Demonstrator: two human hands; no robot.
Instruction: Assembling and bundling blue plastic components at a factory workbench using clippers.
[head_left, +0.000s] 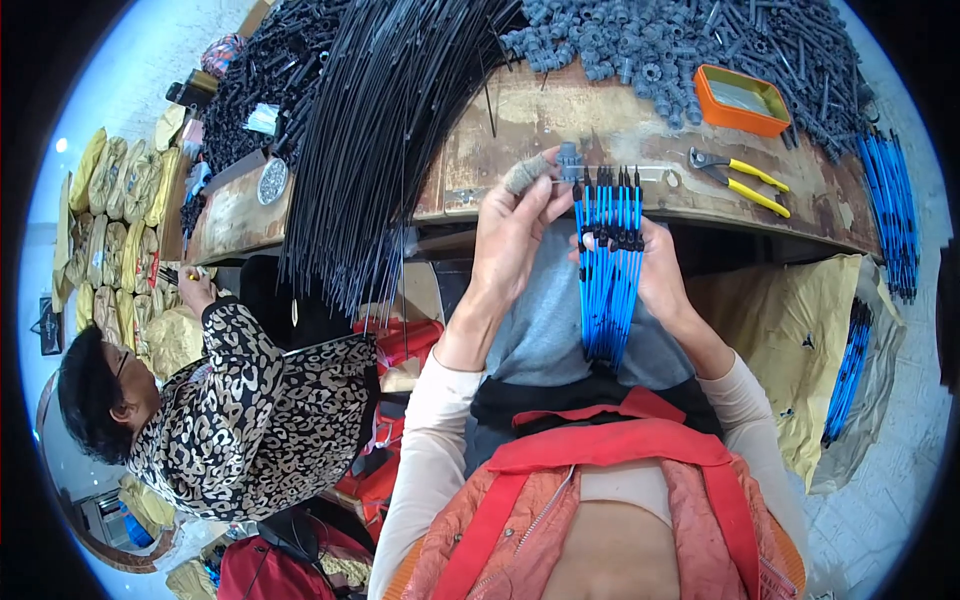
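My right hand [655,262] is closed round a bundle of slim blue rods [608,295] with black tips and black collars. The bundle stands nearly upright over my lap, just below the table edge. My left hand [518,220] is raised beside the upper ends of the bundle, thumb and fingers pinched together. Beige wrapping [526,174] covers one of its fingers. A thin pale strand seems to run near the fingertips, but what they pinch is too small to make out. Right by them, a grey ribbed plastic fitting [569,160] stands at the table edge.
On the worn wooden table [540,115] lie yellow-handled pliers [745,180], an orange tray [742,100], heaped grey fittings [640,50] and long black rods [375,130]. More blue rods [888,215] hang at the right. A co-worker [240,400] in a patterned top sits left.
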